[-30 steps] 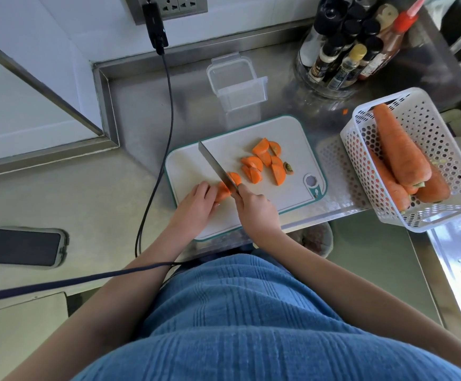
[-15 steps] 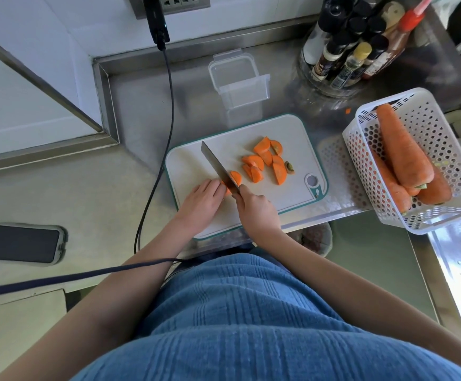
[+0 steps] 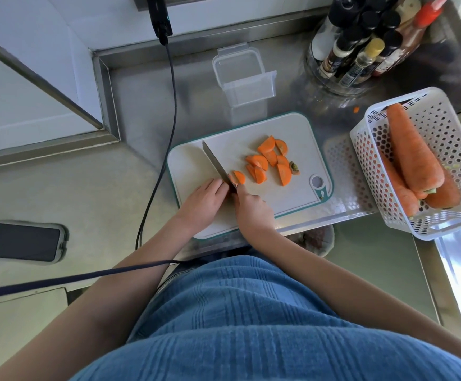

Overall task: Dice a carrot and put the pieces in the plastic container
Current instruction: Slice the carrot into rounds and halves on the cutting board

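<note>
On the white cutting board (image 3: 287, 193), orange half-moon carrot pieces (image 3: 271, 163) lie loosely heaped, about eight. One clear plastic container (image 3: 241, 74) stands empty behind. Left hand (image 3: 203, 204), fingers curled, presses a hidden carrot stub; right hand (image 3: 252, 209) grips the knife (image 3: 215, 165), blade touching a slice (image 3: 239, 177).

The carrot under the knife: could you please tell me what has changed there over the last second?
The uncut carrot stub that showed beside the left hand is now hidden under its fingers, and one more slice lies right of the knife. The right hand keeps gripping the knife. The pile of cut pieces and plastic container are unchanged.
</note>
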A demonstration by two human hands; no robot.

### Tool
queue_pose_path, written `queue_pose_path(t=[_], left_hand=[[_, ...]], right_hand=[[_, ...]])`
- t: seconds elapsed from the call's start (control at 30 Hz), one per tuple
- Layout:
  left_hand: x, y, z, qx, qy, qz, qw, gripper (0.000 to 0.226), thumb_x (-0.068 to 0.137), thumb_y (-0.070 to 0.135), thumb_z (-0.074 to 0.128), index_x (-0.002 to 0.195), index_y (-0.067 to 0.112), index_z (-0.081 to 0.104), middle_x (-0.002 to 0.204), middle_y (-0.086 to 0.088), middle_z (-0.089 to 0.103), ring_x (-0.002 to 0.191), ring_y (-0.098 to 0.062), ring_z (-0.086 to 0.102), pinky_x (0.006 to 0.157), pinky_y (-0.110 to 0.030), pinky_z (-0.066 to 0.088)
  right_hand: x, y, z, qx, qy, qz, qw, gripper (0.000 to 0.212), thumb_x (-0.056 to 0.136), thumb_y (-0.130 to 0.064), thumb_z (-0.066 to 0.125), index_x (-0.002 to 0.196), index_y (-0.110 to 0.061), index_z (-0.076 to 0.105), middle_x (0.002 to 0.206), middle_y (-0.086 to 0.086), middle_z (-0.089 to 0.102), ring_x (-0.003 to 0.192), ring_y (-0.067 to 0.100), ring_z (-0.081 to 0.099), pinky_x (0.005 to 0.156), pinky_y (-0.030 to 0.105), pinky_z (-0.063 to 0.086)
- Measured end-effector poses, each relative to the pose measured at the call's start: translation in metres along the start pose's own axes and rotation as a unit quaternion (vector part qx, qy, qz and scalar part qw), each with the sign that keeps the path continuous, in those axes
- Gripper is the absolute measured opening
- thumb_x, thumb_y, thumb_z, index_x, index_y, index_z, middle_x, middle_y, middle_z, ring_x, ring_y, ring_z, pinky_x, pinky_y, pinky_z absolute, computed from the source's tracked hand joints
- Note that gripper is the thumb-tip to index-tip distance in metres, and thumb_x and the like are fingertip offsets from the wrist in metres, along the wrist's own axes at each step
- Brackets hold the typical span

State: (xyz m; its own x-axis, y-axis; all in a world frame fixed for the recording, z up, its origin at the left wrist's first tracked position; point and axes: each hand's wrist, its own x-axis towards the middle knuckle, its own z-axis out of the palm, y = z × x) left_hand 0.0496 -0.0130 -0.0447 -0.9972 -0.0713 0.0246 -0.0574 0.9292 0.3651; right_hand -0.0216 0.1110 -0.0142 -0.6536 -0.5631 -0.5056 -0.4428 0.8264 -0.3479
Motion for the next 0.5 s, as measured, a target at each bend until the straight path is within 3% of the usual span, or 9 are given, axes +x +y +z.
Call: queue_pose_path(t=[0.2, 0.33, 0.5], left_hand=[[0.000, 0.002, 0.001, -0.029, 0.005, -0.021, 0.999, 0.029, 0.062, -0.018, 0.063, 0.082, 0.002, 0.055, 0.079, -0.014, 0.051, 0.071, -0.030, 0.052, 0.058, -0.036, 0.045], [0.000, 0.004, 0.000, -0.038, 0.013, -0.038, 0.998, 0.023, 0.064, -0.015, 0.057, 0.081, 0.001, 0.056, 0.079, -0.014, 0.052, 0.070, -0.031, 0.053, 0.056, -0.038, 0.048], [-0.002, 0.003, -0.002, -0.040, 0.014, -0.034, 0.999, 0.016, 0.074, -0.007, 0.066, 0.084, 0.002, 0.057, 0.083, -0.011, 0.053, 0.074, -0.028, 0.054, 0.058, -0.037, 0.049]], right_hand=[[0.004, 0.002, -0.002, 0.012, 0.015, -0.012, 1.000, 0.029, 0.104, -0.025, 0.031, 0.132, -0.017, 0.035, 0.089, 0.017, 0.063, 0.081, 0.037, 0.062, 0.062, 0.035, 0.040], [0.004, 0.007, -0.008, 0.027, 0.021, -0.022, 0.999, 0.032, 0.104, -0.035, 0.030, 0.123, -0.012, 0.041, 0.087, 0.018, 0.064, 0.079, 0.039, 0.061, 0.062, 0.037, 0.042], [0.011, 0.023, -0.021, 0.054, 0.050, 0.042, 0.996, 0.031, 0.104, -0.033, 0.029, 0.120, -0.011, 0.044, 0.095, 0.021, 0.064, 0.086, 0.040, 0.062, 0.067, 0.038, 0.043]])
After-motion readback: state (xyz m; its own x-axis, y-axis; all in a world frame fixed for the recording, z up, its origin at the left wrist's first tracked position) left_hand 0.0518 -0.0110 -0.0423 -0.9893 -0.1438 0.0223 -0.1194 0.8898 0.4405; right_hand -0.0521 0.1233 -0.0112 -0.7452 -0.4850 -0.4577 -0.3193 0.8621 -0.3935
